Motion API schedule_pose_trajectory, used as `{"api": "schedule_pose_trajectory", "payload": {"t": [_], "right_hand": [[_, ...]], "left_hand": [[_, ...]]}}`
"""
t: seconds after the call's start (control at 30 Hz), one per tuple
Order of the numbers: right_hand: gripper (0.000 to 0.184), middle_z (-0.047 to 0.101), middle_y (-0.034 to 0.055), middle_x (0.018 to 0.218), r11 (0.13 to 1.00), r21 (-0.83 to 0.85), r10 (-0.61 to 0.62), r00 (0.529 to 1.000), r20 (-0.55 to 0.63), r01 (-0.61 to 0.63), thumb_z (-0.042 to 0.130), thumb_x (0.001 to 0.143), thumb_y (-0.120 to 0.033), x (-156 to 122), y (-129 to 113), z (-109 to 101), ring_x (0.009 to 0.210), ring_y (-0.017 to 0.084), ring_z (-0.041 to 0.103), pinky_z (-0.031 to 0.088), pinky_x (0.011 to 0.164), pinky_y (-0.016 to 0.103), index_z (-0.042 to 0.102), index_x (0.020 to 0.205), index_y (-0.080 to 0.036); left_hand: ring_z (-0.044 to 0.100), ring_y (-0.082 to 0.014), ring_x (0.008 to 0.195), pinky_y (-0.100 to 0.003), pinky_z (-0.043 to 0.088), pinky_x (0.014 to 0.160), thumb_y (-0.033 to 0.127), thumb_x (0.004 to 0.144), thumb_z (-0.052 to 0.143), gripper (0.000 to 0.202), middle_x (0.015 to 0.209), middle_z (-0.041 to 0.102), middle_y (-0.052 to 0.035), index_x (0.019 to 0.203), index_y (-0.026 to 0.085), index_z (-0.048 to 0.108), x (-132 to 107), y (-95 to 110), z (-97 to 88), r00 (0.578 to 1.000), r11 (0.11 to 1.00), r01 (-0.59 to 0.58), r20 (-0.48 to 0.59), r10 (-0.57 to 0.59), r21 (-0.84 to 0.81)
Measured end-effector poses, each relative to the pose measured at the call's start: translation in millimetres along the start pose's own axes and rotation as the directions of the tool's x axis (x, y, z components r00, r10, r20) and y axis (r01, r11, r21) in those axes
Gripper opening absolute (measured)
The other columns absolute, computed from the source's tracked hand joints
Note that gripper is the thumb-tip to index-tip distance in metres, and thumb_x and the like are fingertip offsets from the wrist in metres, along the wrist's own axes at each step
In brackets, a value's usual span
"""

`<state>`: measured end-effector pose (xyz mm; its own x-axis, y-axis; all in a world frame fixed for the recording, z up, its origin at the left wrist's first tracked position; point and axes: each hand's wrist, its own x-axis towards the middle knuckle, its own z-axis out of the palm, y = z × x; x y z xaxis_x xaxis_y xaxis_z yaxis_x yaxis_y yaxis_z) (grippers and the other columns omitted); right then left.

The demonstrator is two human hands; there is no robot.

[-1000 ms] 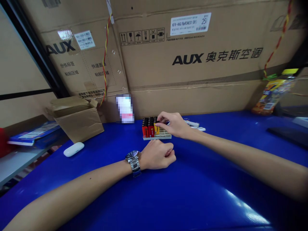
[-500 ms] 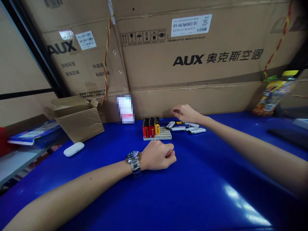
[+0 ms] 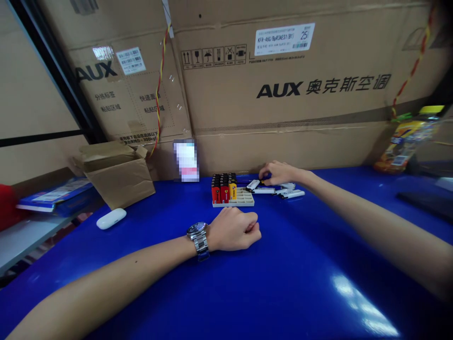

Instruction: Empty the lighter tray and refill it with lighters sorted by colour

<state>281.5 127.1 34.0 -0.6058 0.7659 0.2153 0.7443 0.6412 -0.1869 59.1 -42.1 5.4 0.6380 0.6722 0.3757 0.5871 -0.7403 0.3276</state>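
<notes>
My left hand (image 3: 235,230), with a metal watch (image 3: 198,238) on its wrist, rests on the blue table in a closed fist. Just beyond it stands a pale compartment tray (image 3: 233,204). Red lighters (image 3: 220,194) and yellow lighters (image 3: 232,191) with black tops stand upright in its left part; empty cells show at the right. To the right of the tray, several white lighters (image 3: 293,194) lie loose in a pile. Over that pile, my right hand (image 3: 278,173) reaches down with bent fingers, thumb and forefinger at a yellow lighter (image 3: 262,182) that is mostly hidden.
A lit phone (image 3: 186,160) leans against the large cardboard boxes (image 3: 226,108) at the back. On the left are an open small carton (image 3: 120,182) and a white earbud case (image 3: 111,219). A drink bottle (image 3: 406,139) stands at the far right, near a dark flat object (image 3: 424,203).
My right hand has come down from above the loose lighters onto the pile, its fingertips now at the yellow one. My left fist stays in place. The view has shifted slightly.
</notes>
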Motion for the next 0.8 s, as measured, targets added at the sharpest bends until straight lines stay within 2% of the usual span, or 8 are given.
{"api": "schedule_pose_trajectory", "payload": {"t": [0.13, 0.2, 0.3, 0.43, 0.53, 0.63, 0.7, 0.8], "right_hand": [[0.016, 0.071, 0.0069, 0.083, 0.991, -0.129, -0.013, 0.986, 0.168, 0.035, 0.064, 0.070, -0.030, 2.6, 1.3, -2.4, 0.083, 0.022, 0.063, 0.045, 0.074, 0.032, 0.072, 0.079, -0.020], [0.017, 0.070, 0.0097, 0.087, 0.984, -0.175, -0.008, 0.988, 0.157, 0.036, 0.063, 0.073, -0.031, 2.4, 1.3, -2.4, 0.086, 0.024, 0.062, 0.046, 0.075, 0.033, 0.070, 0.082, -0.018], [0.019, 0.069, 0.0108, 0.086, 0.986, -0.165, 0.007, 0.999, 0.049, 0.001, 0.058, 0.079, -0.032, -0.4, -0.3, -2.6, 0.082, 0.024, 0.063, 0.046, 0.074, 0.035, 0.065, 0.087, -0.016], [0.022, 0.067, 0.0089, 0.081, 0.986, 0.162, 0.010, 0.970, -0.245, 0.031, 0.055, 0.083, -0.039, -6.2, -13.9, -5.3, 0.074, 0.021, 0.063, 0.049, 0.069, 0.035, 0.058, 0.090, -0.018], [0.030, 0.065, 0.0072, 0.084, 0.865, 0.479, 0.085, 0.896, -0.436, 0.151, 0.063, 0.077, -0.045, -14.9, -39.7, -6.9, 0.078, 0.020, 0.062, 0.053, 0.069, 0.035, 0.056, 0.091, -0.020], [0.034, 0.065, 0.0065, 0.090, 0.731, 0.644, 0.104, 0.896, -0.432, 0.226, 0.068, 0.074, -0.043, -30.7, -74.9, -5.4, 0.080, 0.018, 0.062, 0.053, 0.075, 0.035, 0.058, 0.097, -0.020], [0.031, 0.065, 0.0053, 0.086, 0.683, 0.690, 0.083, 0.914, -0.397, 0.238, 0.069, 0.073, -0.041, -43.2, -97.2, -2.1, 0.077, 0.016, 0.062, 0.053, 0.074, 0.034, 0.061, 0.092, -0.019], [0.027, 0.064, 0.0030, 0.078, 0.627, 0.745, 0.087, 0.930, -0.358, 0.228, 0.071, 0.073, -0.039, -58.9, -119.2, 5.6, 0.070, 0.015, 0.062, 0.053, 0.067, 0.031, 0.060, 0.086, -0.019]], "left_hand": [[0.026, -0.0073, 0.042, -0.024, 0.018, 0.047, 0.021, 0.076, 0.049, 0.028, 0.045, 0.031, 0.0061, 0.053, 0.018, 0.032, 0.0, -0.2, -0.4, 1.000, 1.000, -0.008, -0.007, 0.008, -0.005], [0.026, -0.0071, 0.041, -0.024, 0.018, 0.047, 0.020, 0.077, 0.048, 0.029, 0.045, 0.030, 0.0064, 0.054, 0.018, 0.031, 0.2, -0.8, -0.4, 1.000, 1.000, -0.009, -0.024, 0.008, -0.016], [0.028, -0.0069, 0.041, -0.024, 0.019, 0.046, 0.022, 0.079, 0.047, 0.030, 0.045, 0.031, 0.0066, 0.055, 0.019, 0.030, 0.0, -1.5, -0.2, 0.996, 0.999, 0.017, -0.085, -0.020, -0.043], [0.039, -0.0080, 0.044, -0.023, 0.027, 0.047, 0.025, 0.083, 0.047, 0.024, 0.050, 0.042, 0.0056, 0.062, 0.020, 0.036, -0.2, -0.2, -0.1, 0.972, 0.990, 0.110, -0.200, -0.124, -0.083], [0.047, -0.0105, 0.047, -0.024, 0.035, 0.049, 0.029, 0.086, 0.046, 0.012, 0.057, 0.050, 0.0045, 0.080, 0.019, 0.043, 0.3, 0.4, 0.3, 0.934, 0.973, 0.186, -0.284, -0.218, -0.136], [0.060, -0.0160, 0.070, -0.030, 0.048, 0.065, 0.035, 0.090, 0.045, 0.023, 0.080, 0.062, -0.0044, 0.104, 0.016, 0.042, 1.3, -1.3, 1.3, 0.908, 0.966, 0.174, -0.349, -0.233, -0.192], [0.062, -0.0198, 0.090, -0.035, 0.050, 0.078, 0.037, 0.091, 0.045, 0.031, 0.099, 0.063, -0.0114, 0.113, 0.016, 0.039, 1.7, -3.1, 1.6, 0.928, 0.968, 0.120, -0.323, -0.188, -0.220], [0.062, -0.0199, 0.085, -0.034, 0.049, 0.074, 0.036, 0.093, 0.043, 0.026, 0.096, 0.062, -0.0102, 0.109, 0.016, 0.040, 2.0, -5.4, 1.1, 0.960, 0.974, 0.083, -0.244, -0.134, -0.210]]}}
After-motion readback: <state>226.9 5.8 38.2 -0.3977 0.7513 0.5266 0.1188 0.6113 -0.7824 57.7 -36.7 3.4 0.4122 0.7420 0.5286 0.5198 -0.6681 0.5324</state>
